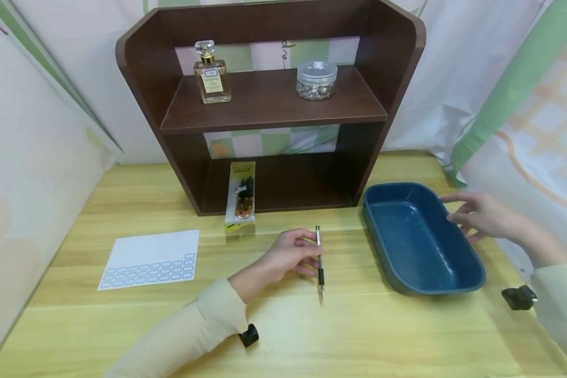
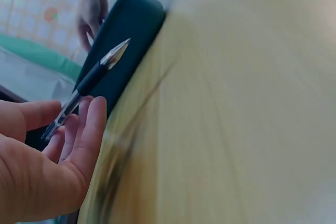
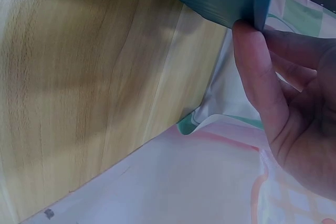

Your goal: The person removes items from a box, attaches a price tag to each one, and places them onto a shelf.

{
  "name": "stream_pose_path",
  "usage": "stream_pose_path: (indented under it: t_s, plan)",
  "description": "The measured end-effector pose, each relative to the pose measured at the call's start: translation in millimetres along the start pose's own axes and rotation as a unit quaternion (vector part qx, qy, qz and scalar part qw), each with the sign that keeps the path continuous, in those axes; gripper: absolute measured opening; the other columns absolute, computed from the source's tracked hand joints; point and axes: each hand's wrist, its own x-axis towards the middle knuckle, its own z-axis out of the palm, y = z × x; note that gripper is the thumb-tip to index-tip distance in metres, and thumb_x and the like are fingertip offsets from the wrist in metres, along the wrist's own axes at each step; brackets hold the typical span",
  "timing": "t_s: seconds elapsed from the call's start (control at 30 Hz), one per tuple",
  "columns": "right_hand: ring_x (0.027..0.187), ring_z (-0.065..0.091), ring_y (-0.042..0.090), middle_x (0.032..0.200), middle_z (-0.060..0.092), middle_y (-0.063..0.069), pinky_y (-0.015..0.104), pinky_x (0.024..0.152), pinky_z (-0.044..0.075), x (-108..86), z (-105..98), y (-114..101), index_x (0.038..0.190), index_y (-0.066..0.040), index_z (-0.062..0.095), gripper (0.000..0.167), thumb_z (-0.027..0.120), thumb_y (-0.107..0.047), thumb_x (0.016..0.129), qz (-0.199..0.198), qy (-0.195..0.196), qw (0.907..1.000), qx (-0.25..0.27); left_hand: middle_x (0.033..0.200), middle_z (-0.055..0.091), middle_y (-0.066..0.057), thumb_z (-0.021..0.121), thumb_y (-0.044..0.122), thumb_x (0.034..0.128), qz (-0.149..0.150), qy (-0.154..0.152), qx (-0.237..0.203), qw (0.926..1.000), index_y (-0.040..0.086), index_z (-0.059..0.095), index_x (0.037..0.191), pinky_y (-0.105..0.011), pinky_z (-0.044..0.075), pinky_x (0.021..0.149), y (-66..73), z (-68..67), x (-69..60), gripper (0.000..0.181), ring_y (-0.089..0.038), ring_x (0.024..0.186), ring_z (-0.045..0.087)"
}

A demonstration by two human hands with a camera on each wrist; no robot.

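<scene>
Between thumb and fingertips, my left hand [image 1: 290, 254] pinches a pen [image 1: 319, 262] with a clear barrel and a black grip. In the left wrist view the pen [image 2: 90, 80] is tilted, its metal tip pointing away from the palm, and appears raised off the table. At the right, my right hand [image 1: 482, 214] holds the long side of a dark blue plastic basin [image 1: 418, 247] by its rim. The right wrist view shows the thumb and fingers meeting at the basin's edge [image 3: 265, 3]. Nothing is visible inside the basin.
A dark brown two-tier shelf [image 1: 274, 113] stands at the back, holding a perfume bottle [image 1: 212, 79] and a lidded clear jar [image 1: 316, 81]. On its lower board a yellow-edged packet [image 1: 241, 194] sticks out over the front. A sheet of blue-framed labels [image 1: 151, 260] lies left on the wooden table [image 1: 359, 336].
</scene>
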Motion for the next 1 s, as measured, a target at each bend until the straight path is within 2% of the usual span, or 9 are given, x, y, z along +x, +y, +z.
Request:
stream_pose_path:
  t_s: [0.2,0.43,0.57,0.8,0.93,1.0]
  plan:
    - [0.064,0.064,0.019,0.088,0.07,0.014,0.038,0.054,0.06,0.2,-0.6,-0.6,0.142,0.012,0.04,0.049,0.058,0.002,0.098,-0.001,-0.001,1.0,-0.008,0.098,0.066,-0.018,0.071,0.005,0.0924,-0.006,-0.002,0.065,0.9979,-0.003,0.058,0.126,-0.04,0.062,0.065,-7.0,-23.1,-10.0,0.037,-0.023,0.064,0.068]
    - [0.064,0.065,0.02,0.09,0.07,0.016,0.039,0.054,0.06,1.0,-0.5,-0.4,0.142,0.013,0.039,0.048,0.057,0.004,0.098,-0.005,-0.002,1.0,-0.002,0.087,0.067,-0.016,0.073,0.006,0.0912,-0.013,-0.018,0.118,0.9927,-0.002,0.06,0.118,-0.037,0.061,0.058,-9.6,-43.3,-22.8,0.03,-0.022,0.057,0.067]
    - [0.065,0.065,0.021,0.091,0.07,0.017,0.039,0.055,0.06,1.2,-0.8,-0.4,0.141,0.014,0.039,0.048,0.056,0.005,0.098,-0.007,-0.005,1.0,-0.003,0.086,0.071,-0.016,0.075,0.008,0.0899,-0.015,-0.017,0.164,0.9862,-0.001,0.062,0.113,-0.036,0.06,0.056,-7.0,-50.1,-28.2,0.028,-0.02,0.053,0.065]
    - [0.065,0.066,0.021,0.091,0.071,0.018,0.038,0.055,0.06,1.0,-1.4,-2.1,0.141,0.014,0.038,0.048,0.056,0.004,0.098,-0.006,-0.007,0.9999,-0.012,0.077,0.072,-0.011,0.076,0.014,0.0902,-0.022,0.004,0.249,0.9681,0.005,0.064,0.096,-0.03,0.055,0.047,-3.7,-56.7,-35.1,0.016,-0.019,0.049,0.064]
    - [0.066,0.066,0.021,0.091,0.071,0.017,0.038,0.055,0.06,1.7,-1.7,-2.2,0.142,0.014,0.038,0.048,0.055,0.004,0.099,-0.003,-0.009,0.9998,-0.016,0.075,0.072,-0.012,0.076,0.015,0.0907,-0.036,0.012,0.26,0.9648,0.005,0.064,0.093,-0.03,0.054,0.045,-3.6,-60.4,-37.0,0.016,-0.02,0.047,0.063]
    - [0.066,0.066,0.021,0.091,0.071,0.017,0.038,0.056,0.06,2.1,-1.6,-2.2,0.142,0.014,0.038,0.048,0.055,0.004,0.099,-0.002,-0.009,0.9999,-0.014,0.075,0.072,-0.013,0.076,0.015,0.0908,-0.042,0.011,0.255,0.9659,0.004,0.064,0.093,-0.03,0.055,0.046,-3.4,-62.4,-37.1,0.017,-0.02,0.048,0.064]
